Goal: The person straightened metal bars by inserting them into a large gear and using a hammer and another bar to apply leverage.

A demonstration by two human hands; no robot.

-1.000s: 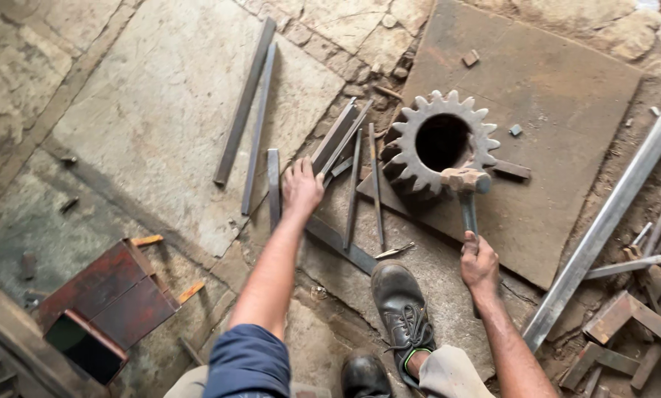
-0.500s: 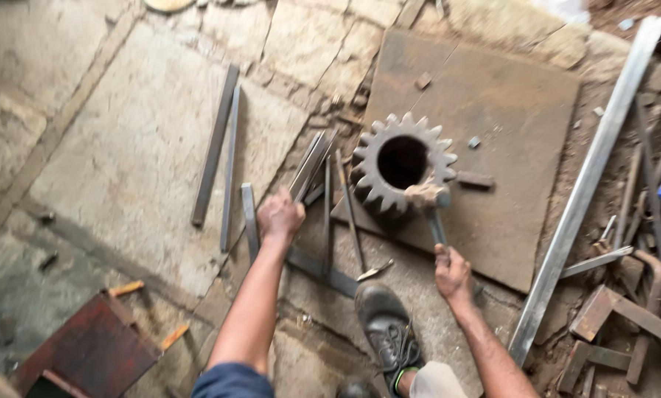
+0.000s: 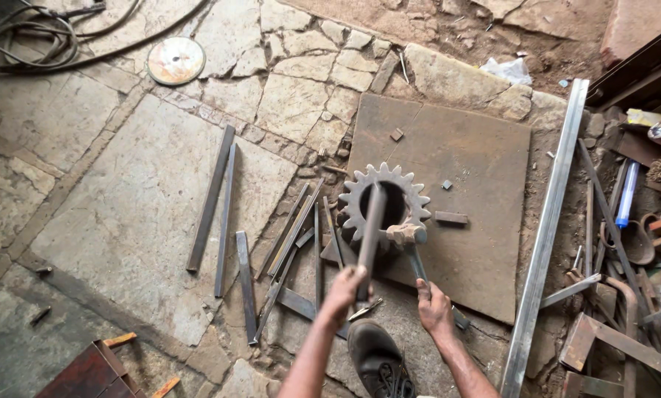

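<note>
A big toothed steel gear [image 3: 352, 206] lies flat on the near left part of a rusty steel plate [image 3: 485, 162]. My left hand [image 3: 345, 289] grips a flat metal bar [image 3: 371, 228] whose far end rests over the gear's hole. My right hand [image 3: 435, 306] holds the handle of a hammer [image 3: 408, 239]; its head sits on the gear's near rim. My black shoe [image 3: 378, 357] is planted just below both hands.
Several flat steel strips [image 3: 224, 206] lie on the stone floor left of the gear. A long pale metal channel [image 3: 548, 228] runs along the plate's right side, with scrap metal [image 3: 625, 309] beyond. A round disc [image 3: 176, 60] and cables [image 3: 43, 37] lie far left.
My left hand has picked a flat bar up from the strips and laid its end across the gear. The hammer stays on the gear's rim. The camera view has tilted up.
</note>
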